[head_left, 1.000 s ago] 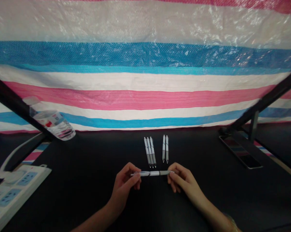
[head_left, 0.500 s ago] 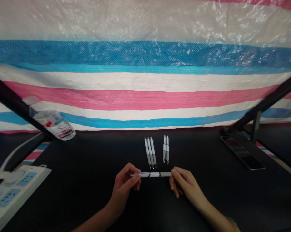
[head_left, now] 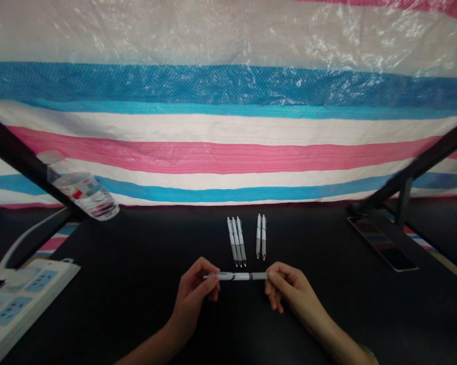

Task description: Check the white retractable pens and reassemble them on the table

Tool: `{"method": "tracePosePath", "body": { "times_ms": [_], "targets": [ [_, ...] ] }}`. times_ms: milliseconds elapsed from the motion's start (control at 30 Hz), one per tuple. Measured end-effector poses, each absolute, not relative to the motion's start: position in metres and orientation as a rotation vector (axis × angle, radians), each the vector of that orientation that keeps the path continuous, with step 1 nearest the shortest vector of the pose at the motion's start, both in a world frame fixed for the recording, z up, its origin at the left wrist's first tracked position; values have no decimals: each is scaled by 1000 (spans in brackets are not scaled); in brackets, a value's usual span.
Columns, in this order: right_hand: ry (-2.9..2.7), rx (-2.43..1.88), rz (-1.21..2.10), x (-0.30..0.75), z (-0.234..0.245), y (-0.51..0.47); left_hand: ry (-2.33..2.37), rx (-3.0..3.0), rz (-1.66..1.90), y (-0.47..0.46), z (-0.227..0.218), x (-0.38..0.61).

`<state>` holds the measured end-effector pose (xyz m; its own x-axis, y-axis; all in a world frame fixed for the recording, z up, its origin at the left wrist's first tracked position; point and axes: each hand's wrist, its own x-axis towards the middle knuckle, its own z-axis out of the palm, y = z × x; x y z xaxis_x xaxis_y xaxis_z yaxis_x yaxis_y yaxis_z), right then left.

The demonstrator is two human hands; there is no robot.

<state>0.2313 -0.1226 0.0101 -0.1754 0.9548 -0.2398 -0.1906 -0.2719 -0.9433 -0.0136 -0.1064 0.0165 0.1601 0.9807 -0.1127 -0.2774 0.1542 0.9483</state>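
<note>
We are pinching a white-and-grey pen [head_left: 241, 276] crosswise at lower centre between the fingertips of our left hand [head_left: 193, 299] and right hand [head_left: 292, 295], the right easing outward along its grey end, just below three pens [head_left: 236, 242] and two pens [head_left: 261, 236].

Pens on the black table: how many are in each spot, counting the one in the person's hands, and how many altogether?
Pens in the group of three: 3
Pens in the group of two: 2
Pen held by the left hand and right hand: 1
Total pens: 6
</note>
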Motion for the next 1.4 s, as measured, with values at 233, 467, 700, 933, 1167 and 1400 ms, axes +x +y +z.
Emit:
{"method": "tracePosePath", "body": {
  "times_ms": [233,467,700,933,1167,1400],
  "targets": [
    [-856,-1052,1581,235,15,-124,1006,952,1189,-104,19,-16],
    [-706,-1057,1415,240,14,-125,1053,894,1259,-101,24,-19],
    [-692,-1047,1421,239,13,-127,1040,886,1260,-102,23,-19],
    [-852,-954,1492,235,15,-127,1010,914,1220,-102,20,-16],
    [-909,-923,1521,234,16,-127,995,974,1178,-105,16,-17],
    [-848,-933,1488,235,18,-127,1002,915,1214,-105,21,-17]
  ]
}}
